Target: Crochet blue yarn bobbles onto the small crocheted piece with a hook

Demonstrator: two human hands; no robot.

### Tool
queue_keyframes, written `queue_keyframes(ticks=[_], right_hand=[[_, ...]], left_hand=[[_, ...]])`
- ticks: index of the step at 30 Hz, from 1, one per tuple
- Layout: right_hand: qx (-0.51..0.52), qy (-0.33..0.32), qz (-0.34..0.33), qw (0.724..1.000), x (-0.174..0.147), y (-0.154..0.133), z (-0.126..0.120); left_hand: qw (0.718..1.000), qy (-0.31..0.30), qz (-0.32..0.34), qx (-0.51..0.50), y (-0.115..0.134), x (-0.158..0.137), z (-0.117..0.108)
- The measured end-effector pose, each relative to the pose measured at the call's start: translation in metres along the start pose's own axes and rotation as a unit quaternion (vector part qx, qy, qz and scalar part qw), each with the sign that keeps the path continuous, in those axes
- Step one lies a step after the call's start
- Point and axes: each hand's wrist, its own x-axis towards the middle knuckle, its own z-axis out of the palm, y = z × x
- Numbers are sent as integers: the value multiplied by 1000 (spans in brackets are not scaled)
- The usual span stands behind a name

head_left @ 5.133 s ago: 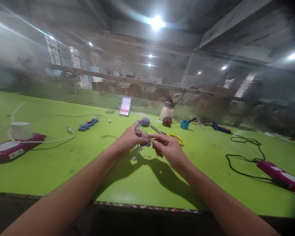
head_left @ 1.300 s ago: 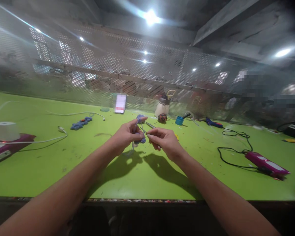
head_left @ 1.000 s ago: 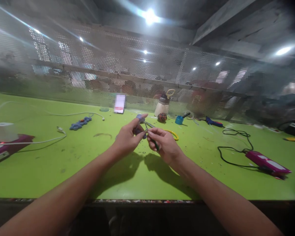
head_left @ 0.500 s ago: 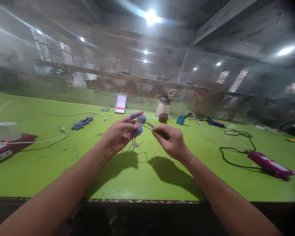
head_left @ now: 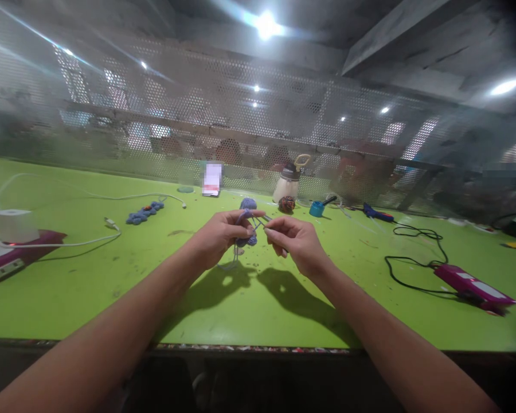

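Between thumb and fingers, my left hand (head_left: 215, 236) pinches a small blue-purple crochet piece (head_left: 251, 240), with yarn looped around its outstretched index finger. My right hand (head_left: 297, 241) is closed on a thin crochet hook (head_left: 266, 218); most of the hook is hidden by the fingers. Strands of yarn stretch across the short gap between the hands, near the hook's tip. A ball of the same yarn (head_left: 248, 203) shows just behind my left fingers. Loose yarn (head_left: 230, 266) hangs below that hand.
A finished-looking blue-purple crochet strip (head_left: 145, 213) lies left. Behind stand a phone (head_left: 212, 179), a bottle (head_left: 287, 186), a dark multicoloured ball (head_left: 286, 204) and a teal cup-like object (head_left: 316, 209). Power strips (head_left: 473, 287) and cables flank both sides; a blue glue gun (head_left: 377, 214) lies right.
My left hand has shifted right, bringing the crochet piece closer to my right hand. Its index finger has lowered, and yarn strands now stretch toward the hook.
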Motion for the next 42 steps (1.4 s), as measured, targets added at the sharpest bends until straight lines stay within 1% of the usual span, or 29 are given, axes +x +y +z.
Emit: queue_keyframes(ticks=[5,8,12,15,17,20,21,23,26,28,29,32,34,37,42], right_hand=[[-18,-23,23,999,0,3,1],[-6,-38,46,998,0,3,2],[22,-55,91,994,-2,2,6],[47,-54,107,992,-2,1,8],[80,-45,117,989,-2,2,8],[146,-33,150,977,-1,4,9],[168,-30,159,972,-1,5,10],[203,-20,162,965,-2,4,13],[218,-7,137,966,-6,3,18],[199,-2,110,974,-7,2,19],[180,-4,91,979,-8,2,19],[85,-10,16,996,-8,2,16],[10,-14,-34,999,-8,1,12],[-77,-21,-82,993,-6,2,6],[-150,-34,-128,980,-4,4,-3]], left_hand=[[1000,-14,-5,-4,0,-2,0],[999,-30,4,12,-1,-2,-1],[998,-33,25,51,-2,-3,0],[993,-32,49,102,-3,-2,1],[986,-23,78,148,-4,-3,4],[966,17,140,218,-5,-4,9],[962,30,151,225,-5,-4,11],[970,45,143,190,-6,-5,13],[994,57,87,37,-6,-5,12],[995,63,57,-56,-3,-5,11],[994,60,43,-86,-2,-5,10],[992,39,11,-121,5,-6,7],[991,30,3,-132,9,-7,6],[988,31,4,-149,13,-9,5],[987,30,8,-156,15,-10,2]])
